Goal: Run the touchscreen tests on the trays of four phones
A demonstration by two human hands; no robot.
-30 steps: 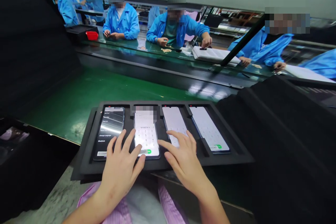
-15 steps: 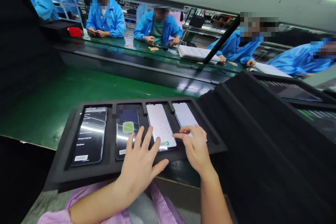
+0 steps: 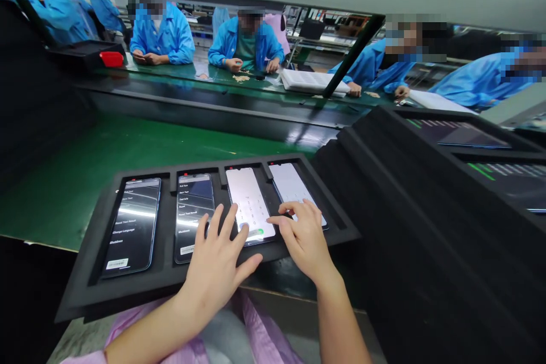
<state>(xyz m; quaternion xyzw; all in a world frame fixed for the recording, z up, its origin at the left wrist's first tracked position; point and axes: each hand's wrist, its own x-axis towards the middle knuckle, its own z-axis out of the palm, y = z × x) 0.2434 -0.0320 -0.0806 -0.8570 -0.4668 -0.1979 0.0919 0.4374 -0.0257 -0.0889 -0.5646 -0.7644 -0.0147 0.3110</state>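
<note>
A black foam tray [image 3: 168, 227] holds several smartphones in separate slots. My left hand [image 3: 215, 264] is spread over it, empty, with its index fingertip at the lower left of a white-screened smartphone [image 3: 243, 185] showing a dial pad. My right hand [image 3: 305, 233] holds nothing; one finger points at that screen's right edge, the others loosely bent over another white-screened smartphone [image 3: 286, 179]. Left of these, a dark-screened smartphone [image 3: 194, 205] with a text menu is partly behind my left fingers. At the far left lies another dark smartphone [image 3: 132, 227] with a similar menu and a white label.
Black stacked trays [image 3: 409, 227] rise at the right, with phones showing green marks in the top one. Beneath my tray is a green tabletop [image 3: 162, 136]. Across the bench, co-workers in blue coats sit by a white tray [image 3: 313, 82] and a red container [image 3: 111, 59].
The second phone from the left has switched from a green icon to a text menu. Dial pad digits now show more clearly. The view has shifted slightly; both hands keep their places over the phones.
</note>
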